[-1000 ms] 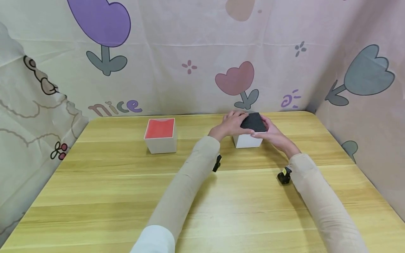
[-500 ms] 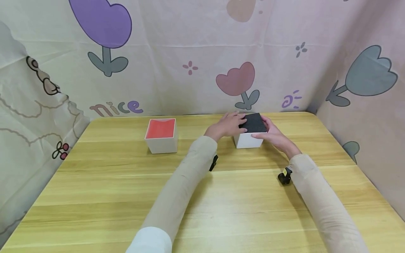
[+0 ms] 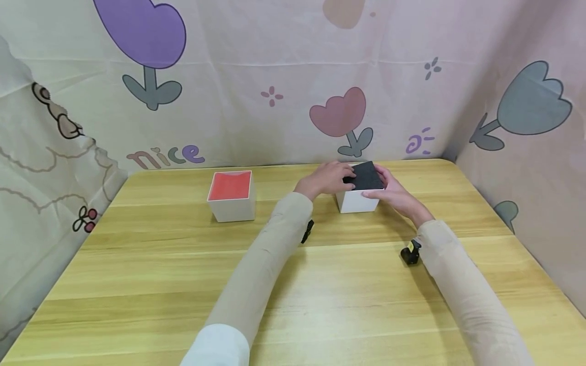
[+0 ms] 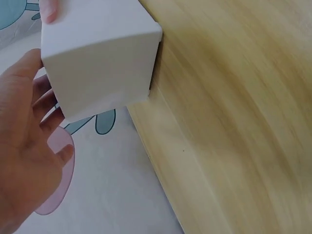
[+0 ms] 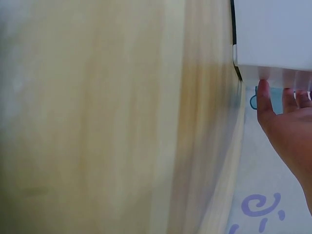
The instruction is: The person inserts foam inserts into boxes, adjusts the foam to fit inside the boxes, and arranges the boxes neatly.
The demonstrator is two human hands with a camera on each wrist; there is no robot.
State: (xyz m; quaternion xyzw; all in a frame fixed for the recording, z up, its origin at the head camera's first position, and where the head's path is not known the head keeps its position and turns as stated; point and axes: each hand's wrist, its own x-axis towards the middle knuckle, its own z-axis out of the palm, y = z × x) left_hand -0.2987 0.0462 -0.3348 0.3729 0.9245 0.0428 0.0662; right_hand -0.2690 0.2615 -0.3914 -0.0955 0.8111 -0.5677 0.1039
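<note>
A white box [image 3: 358, 202] with a black sheet or pad [image 3: 366, 176] across its top stands near the table's back edge. My right hand [image 3: 397, 194] grips this box, thumb on its front and fingers round its right side, as the right wrist view also shows at the hand [image 5: 291, 127]. From the left, my left hand [image 3: 326, 178] touches the pad's left part with thumb and fingertips. In the left wrist view this hand [image 4: 29, 131] reaches past the box's edge. The box hides its fingertips there, so a pinch cannot be confirmed. The pad lies slightly askew.
A second white box [image 3: 232, 209] with a red top [image 3: 230, 185] stands to the left on the wooden table [image 3: 160, 284]. A printed cloth [image 3: 238, 117] hangs behind the back edge and at both sides.
My left hand has drawn back a little leftward and its fingers have bent over the pad's left part. The pad has shifted slightly askew. My right hand keeps its hold on the box.
</note>
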